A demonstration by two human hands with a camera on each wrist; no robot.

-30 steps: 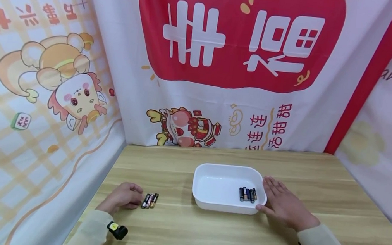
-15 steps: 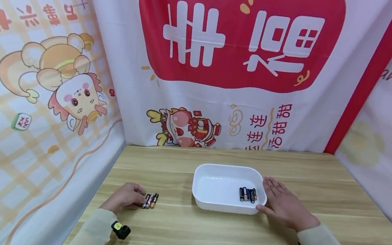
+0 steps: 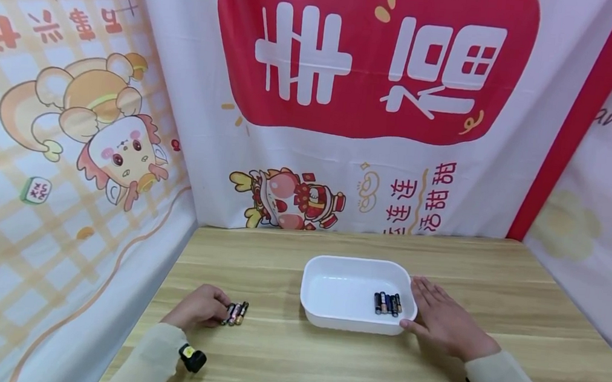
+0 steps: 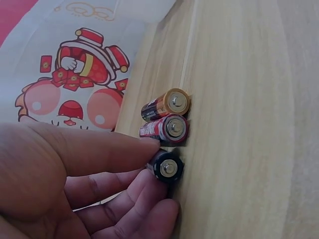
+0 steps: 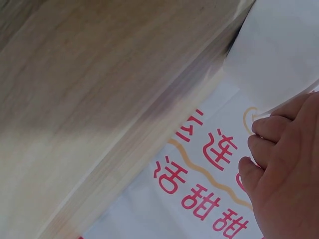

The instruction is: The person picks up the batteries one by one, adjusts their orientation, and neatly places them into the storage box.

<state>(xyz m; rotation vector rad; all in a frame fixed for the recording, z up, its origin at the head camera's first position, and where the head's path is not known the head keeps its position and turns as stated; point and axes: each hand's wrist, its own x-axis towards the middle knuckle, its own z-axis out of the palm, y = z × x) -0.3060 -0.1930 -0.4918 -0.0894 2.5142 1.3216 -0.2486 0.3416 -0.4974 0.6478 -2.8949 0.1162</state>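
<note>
My left hand [image 3: 200, 307] pinches a black battery [image 4: 168, 168] between thumb and fingers, at the table's left side. Right beside it lie a red-and-white battery [image 4: 164, 128] and a gold-and-black battery [image 4: 166, 104], side by side on the wood. A white plastic basin [image 3: 335, 323] stands near the middle of the table, with several batteries [image 3: 387, 304] lying in a row at its right end. Against the basin's right side rests my right hand [image 3: 445, 318], fingers extended along the wall and thumb near the front corner. In the right wrist view, part of that contact is out of frame.
The wooden table [image 3: 290, 365] has a back edge meeting a printed white-and-red cloth [image 3: 288, 147]. Another patterned cloth [image 3: 96, 154] hangs along the left side, close to my left arm. Bare wood lies between the loose batteries and the basin.
My left hand has moved slightly right to the batteries and has taken hold of the nearest, black one. The right hand and basin have stayed still.
</note>
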